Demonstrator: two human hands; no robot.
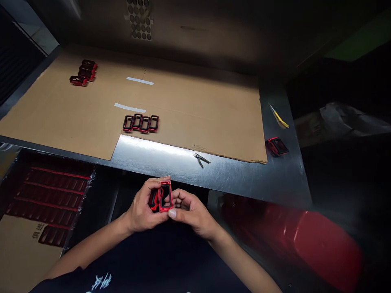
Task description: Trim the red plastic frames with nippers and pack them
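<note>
Just in front of the bench edge, my left hand (142, 207) is closed around a red and black rectangular plastic frame (165, 211) with an open window. Its thumb and fingers grip the frame from the left side. My right hand (192, 211) pinches the same frame at its lower right corner, thumb on the front face and the other fingers curled behind. A black inner rim lines the red outer part. On the bench beyond, a row of several similar frames (145, 124) stands on the cardboard, and small pliers (202, 158) lie on the metal.
A brown cardboard sheet (198, 114) covers much of the metal bench (244, 179). More red-black frames (87, 71) sit at the far left. One frame (277, 145) and a yellow-handled knife (279, 117) lie right. A box of packed parts (51, 195) is lower left; a red container (326, 244), lower right.
</note>
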